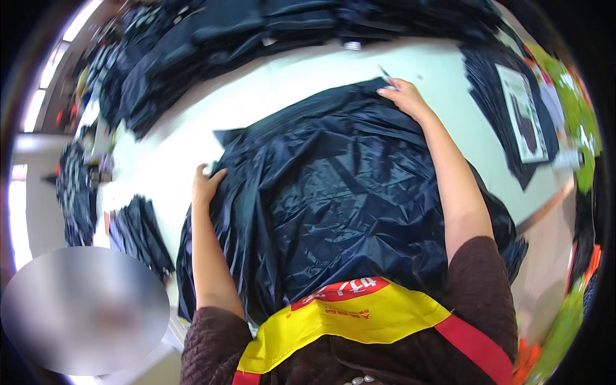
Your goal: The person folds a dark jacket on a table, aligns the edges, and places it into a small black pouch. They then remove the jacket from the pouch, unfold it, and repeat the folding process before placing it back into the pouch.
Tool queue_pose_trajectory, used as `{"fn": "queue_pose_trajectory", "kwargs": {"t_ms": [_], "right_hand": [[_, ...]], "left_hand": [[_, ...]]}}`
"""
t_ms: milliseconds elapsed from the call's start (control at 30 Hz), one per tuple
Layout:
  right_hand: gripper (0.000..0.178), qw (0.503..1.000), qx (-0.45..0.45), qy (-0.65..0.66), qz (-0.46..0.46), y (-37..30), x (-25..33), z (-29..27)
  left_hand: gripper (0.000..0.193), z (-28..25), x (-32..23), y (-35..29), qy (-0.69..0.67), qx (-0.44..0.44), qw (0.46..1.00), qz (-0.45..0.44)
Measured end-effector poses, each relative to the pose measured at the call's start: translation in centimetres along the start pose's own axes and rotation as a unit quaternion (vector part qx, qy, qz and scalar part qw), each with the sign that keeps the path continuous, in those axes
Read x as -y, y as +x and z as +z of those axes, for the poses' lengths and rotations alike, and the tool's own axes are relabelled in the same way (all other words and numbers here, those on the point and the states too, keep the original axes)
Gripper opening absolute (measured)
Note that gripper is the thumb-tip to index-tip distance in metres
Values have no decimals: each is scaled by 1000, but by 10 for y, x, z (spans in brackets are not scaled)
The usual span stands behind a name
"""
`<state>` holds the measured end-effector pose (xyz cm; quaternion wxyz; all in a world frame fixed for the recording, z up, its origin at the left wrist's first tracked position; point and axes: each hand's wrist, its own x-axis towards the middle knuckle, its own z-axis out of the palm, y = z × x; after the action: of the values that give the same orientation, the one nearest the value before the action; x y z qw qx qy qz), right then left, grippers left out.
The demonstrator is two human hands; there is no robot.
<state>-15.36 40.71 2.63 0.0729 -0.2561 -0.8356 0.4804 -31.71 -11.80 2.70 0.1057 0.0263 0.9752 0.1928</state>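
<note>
A shiny dark navy garment is spread over the white table in front of me, its near part reaching my apron. The cloth is creased, and a band-like edge runs along its far side. At the far right corner my right hand is closed, with a slim dark pointed tool sticking out past the fingers. That hand also touches the garment's corner; the tool's handle is hidden. My left hand is at the garment's left edge, thumb and forefinger apart, the other fingers partly hidden.
A long pile of dark garments lines the far side of the white table. Dark cloth pieces with a printed sheet lie at the right. More folded dark cloth is at the left. Yellow-green material fills the right rim.
</note>
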Motion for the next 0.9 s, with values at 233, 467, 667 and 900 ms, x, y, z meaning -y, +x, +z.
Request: {"fn": "queue_pose_trajectory", "kwargs": {"t_ms": [233, 467, 667, 900], "right_hand": [[35, 960, -141, -232, -71, 7, 0, 11], [34, 961, -148, -215, -94, -14, 10, 9], [34, 978, -94, -163, -92, -65, 18, -17], [34, 977, 132, -109, -130, -146, 109, 34]], "left_hand": [[19, 7, -7, -44, -232, -125, 958, 115], [15, 31, -13, -67, -228, -262, 924, 162], [21, 34, -9, -74, -169, -315, 907, 224], [17, 26, -22, -99, -116, -371, 882, 267]]}}
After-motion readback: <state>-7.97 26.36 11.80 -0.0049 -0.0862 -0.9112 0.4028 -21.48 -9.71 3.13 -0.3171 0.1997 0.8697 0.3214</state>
